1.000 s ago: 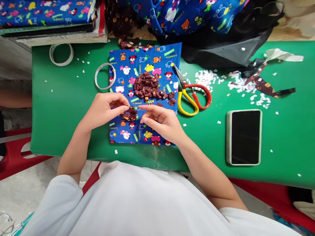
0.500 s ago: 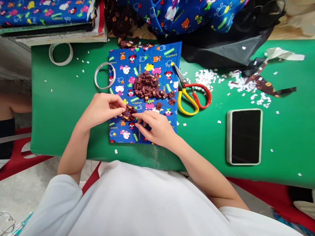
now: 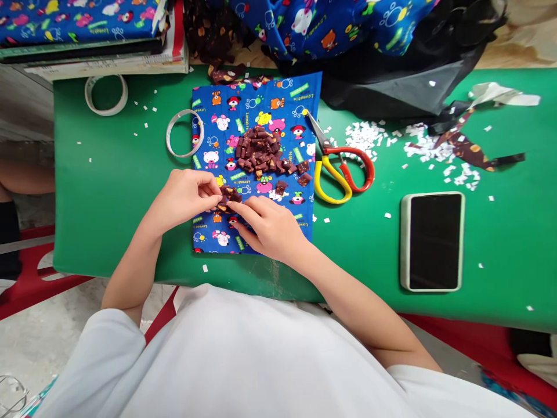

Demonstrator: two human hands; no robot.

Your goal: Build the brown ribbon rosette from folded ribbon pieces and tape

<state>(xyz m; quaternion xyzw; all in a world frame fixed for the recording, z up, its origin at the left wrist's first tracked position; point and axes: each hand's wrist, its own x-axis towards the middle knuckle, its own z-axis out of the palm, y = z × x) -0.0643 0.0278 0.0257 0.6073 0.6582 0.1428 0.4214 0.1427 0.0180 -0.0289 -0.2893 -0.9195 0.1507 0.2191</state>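
My left hand (image 3: 185, 197) pinches a small bunch of dark brown fabric squares (image 3: 228, 196) over a blue cartoon-print cloth (image 3: 256, 110). My right hand (image 3: 270, 226) rests on the cloth, its fingertips closed on the same bunch from the right. A pile of brown fabric squares (image 3: 260, 152) lies on the cloth just beyond my hands, with a few loose squares (image 3: 292, 174) to its right.
Red-and-yellow scissors (image 3: 342, 168) lie right of the cloth on the green table (image 3: 108, 191). A phone (image 3: 431, 241) lies face up at the right. Two tape rings (image 3: 185, 133) sit at the left. White paper bits (image 3: 365, 136) and folded fabric (image 3: 331, 29) fill the back.
My right hand has slid left and nearer, closing onto the bunch held by my left hand. A person's leg at the far left edge shifted.
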